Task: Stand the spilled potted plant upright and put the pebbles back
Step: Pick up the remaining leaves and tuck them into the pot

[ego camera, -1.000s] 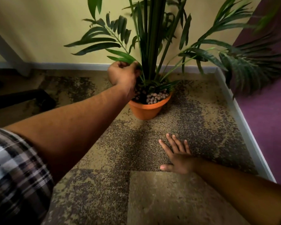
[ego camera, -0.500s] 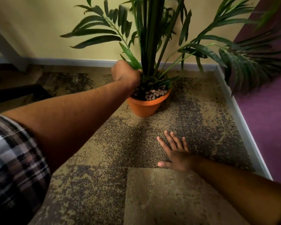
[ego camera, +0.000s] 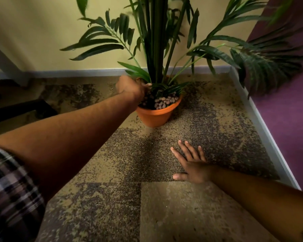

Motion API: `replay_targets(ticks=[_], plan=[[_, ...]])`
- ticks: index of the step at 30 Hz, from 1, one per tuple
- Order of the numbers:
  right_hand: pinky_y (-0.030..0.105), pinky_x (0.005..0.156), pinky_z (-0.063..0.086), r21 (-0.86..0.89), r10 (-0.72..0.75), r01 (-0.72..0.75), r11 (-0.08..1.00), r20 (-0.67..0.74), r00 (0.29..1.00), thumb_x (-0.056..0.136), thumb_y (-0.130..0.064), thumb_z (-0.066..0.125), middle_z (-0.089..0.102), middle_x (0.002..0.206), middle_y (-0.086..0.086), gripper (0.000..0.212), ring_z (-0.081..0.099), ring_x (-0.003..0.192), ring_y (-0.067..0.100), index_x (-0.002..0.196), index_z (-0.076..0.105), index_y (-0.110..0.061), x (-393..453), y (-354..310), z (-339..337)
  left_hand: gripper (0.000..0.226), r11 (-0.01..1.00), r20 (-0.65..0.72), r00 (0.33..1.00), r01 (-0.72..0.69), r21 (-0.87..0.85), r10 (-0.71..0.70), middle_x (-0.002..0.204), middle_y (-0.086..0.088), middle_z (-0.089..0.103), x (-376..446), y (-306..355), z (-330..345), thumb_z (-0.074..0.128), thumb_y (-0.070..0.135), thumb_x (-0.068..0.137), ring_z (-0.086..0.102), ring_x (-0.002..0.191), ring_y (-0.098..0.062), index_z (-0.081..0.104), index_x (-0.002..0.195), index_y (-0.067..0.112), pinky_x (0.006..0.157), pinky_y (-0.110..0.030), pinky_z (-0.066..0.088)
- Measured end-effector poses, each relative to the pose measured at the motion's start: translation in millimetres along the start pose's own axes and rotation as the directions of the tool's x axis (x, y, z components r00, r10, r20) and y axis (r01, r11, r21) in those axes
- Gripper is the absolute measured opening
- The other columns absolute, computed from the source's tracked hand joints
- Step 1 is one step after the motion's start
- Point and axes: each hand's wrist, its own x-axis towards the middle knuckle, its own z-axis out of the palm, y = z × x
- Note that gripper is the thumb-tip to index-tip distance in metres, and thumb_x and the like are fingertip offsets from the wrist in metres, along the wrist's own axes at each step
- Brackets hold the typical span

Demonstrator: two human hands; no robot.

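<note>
The potted plant stands upright in an orange pot (ego camera: 156, 117) on the carpet near the corner, with tall green stems (ego camera: 156, 49) rising out of frame. Pale pebbles (ego camera: 164, 103) lie on the dark soil at the pot's front. My left hand (ego camera: 131, 88) reaches over the pot's left rim, its fingers curled down among the low leaves; what they hold, if anything, is hidden. My right hand (ego camera: 191, 165) lies flat on the carpet in front of the pot, fingers spread, holding nothing.
Mottled brown and tan carpet (ego camera: 164, 206) covers the floor. A yellow wall with a grey skirting board (ego camera: 77, 71) runs behind the pot, and a purple wall (ego camera: 287, 110) closes the right side. A dark furniture leg (ego camera: 24, 109) lies at the left.
My left hand has dropped from beside the stems down onto the pot's left rim. The view has shifted slightly; my right hand stays flat on the carpet.
</note>
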Motion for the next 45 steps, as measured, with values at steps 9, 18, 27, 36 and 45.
replay_targets(ticks=[9, 18, 27, 36, 45], plan=[[0.062, 0.112, -0.026, 0.013, -0.005, 0.004, 1.000, 0.069, 0.998, 0.079, -0.090, 0.037, -0.063, 0.143, -0.009, 0.107, -0.059, 0.131, 0.020, 0.132, -0.048, -0.054, 1, 1, -4, 0.059, 0.984, 0.069, 0.996, -0.038, -0.172, 0.050, 0.108, -0.005, 0.069, -12, -40, -20, 0.091, 0.039, 0.068, 0.068, 0.100, -0.018, 0.062, 0.111, 0.012, 0.085, -0.032, 0.057], [0.060, 0.122, 0.019, 0.486, 0.282, -0.194, 0.852, -0.114, 0.953, 0.099, -0.071, 0.029, 0.027, 0.163, 0.005, 0.067, 0.019, 0.152, 0.034, 0.158, 0.026, -0.039, 14, -37, -76, 0.039, 0.981, -0.110, 0.988, 0.090, -0.169, -0.110, 0.100, -0.003, 0.064, -33, -97, -3, 0.070, 0.050, 0.089, 0.061, 0.094, -0.020, 0.058, 0.102, 0.016, 0.076, -0.026, 0.050], [0.053, 0.100, 0.053, 0.975, 0.601, 0.103, 0.194, -0.202, 0.774, 0.104, -0.025, 0.041, 0.064, 0.119, 0.010, 0.018, 0.063, 0.110, 0.029, 0.091, 0.054, -0.025, 52, -52, -148, 0.044, 0.936, 0.023, 0.994, 0.107, -0.335, -0.105, 0.086, 0.002, 0.059, -26, -95, 5, 0.062, 0.052, 0.094, 0.053, 0.069, -0.008, 0.056, 0.109, 0.012, 0.048, -0.013, 0.043], [0.037, 0.076, 0.060, 0.958, 0.693, 0.267, -0.108, -0.120, 0.711, 0.106, -0.017, 0.034, 0.072, 0.114, 0.011, 0.034, 0.071, 0.101, 0.025, 0.122, 0.064, -0.016, 55, -53, -159, 0.028, 0.966, -0.108, 0.981, 0.135, -0.222, -0.162, 0.105, -0.012, 0.071, 0, -115, -14, 0.045, 0.030, 0.105, 0.066, 0.094, -0.028, 0.066, 0.105, 0.011, 0.088, -0.037, 0.055], [0.048, 0.126, 0.011, 0.628, 0.321, -0.227, 0.744, -0.038, 0.946, 0.097, -0.046, 0.062, -0.008, 0.173, 0.004, 0.088, -0.005, 0.159, 0.028, 0.164, 0.010, -0.024, 65, -44, -92, 0.009, 0.951, -0.189, 0.975, 0.164, 0.262, -0.116, 0.102, -0.003, 0.069, 30, -179, -45, 0.056, 0.019, 0.099, 0.066, 0.103, -0.023, 0.065, 0.102, 0.019, 0.081, -0.026, 0.043]])
